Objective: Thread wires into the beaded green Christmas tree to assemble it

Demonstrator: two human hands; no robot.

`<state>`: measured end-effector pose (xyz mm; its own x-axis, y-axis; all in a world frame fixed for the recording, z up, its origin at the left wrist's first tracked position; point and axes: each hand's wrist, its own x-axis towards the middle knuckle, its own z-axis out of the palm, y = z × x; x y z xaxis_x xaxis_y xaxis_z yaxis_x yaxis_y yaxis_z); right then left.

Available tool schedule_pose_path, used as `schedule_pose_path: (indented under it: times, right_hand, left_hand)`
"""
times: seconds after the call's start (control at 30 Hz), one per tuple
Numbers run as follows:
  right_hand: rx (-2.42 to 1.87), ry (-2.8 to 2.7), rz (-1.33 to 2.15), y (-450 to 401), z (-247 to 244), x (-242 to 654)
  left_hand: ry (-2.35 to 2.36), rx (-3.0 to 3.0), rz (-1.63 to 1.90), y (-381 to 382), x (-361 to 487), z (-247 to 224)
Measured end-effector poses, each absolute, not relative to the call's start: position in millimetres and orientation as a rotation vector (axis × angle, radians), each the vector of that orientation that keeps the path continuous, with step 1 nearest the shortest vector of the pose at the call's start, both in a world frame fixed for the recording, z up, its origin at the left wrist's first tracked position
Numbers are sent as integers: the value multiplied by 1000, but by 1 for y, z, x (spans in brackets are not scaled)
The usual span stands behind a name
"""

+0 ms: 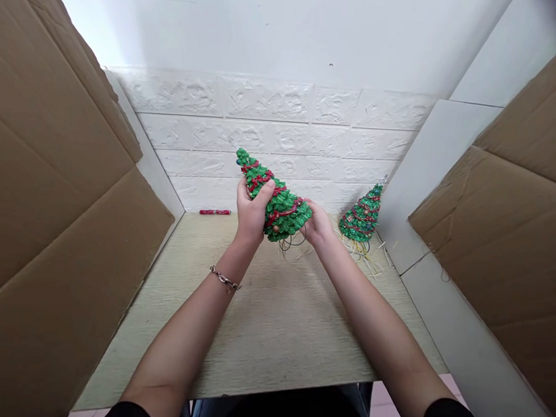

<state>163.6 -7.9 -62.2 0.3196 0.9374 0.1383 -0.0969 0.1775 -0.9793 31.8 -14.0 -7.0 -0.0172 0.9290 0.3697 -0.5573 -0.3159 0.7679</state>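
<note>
Holding green tree (287,204), L hand (252,211) wrapped round side. R hand (319,223) at btm, fingertips hid, can't tell grip. Thin wires (284,243) under, partly hid.

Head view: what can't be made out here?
All in the head view:
Left hand: fingers other than the thumb mostly hidden behind the held tree.
Right hand: some fingertips hidden behind the held tree's base.
Held tree: underside hidden, turned away from the camera.
Red stick: too small to read any markings.
Left cardboard: cut off by the picture's left edge.
</note>
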Motion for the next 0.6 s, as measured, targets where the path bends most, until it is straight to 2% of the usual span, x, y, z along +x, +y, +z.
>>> schedule_pose_path:
  times: [0.13, 0.33, 0.6]
  right_hand:
    - [-1385, -1082, 791, -8, -67, 179]
    - [-1675, -1572, 545, -16, -70, 185]
    - [-1885, -2002, 506, -12, -85, 179]
  left_hand:
    - [502, 1055, 1633, -10, 27, -5]
    - [508, 1144, 1657, -4, 19, -1]
    - [511, 1159, 1700, 2, 9, 5]
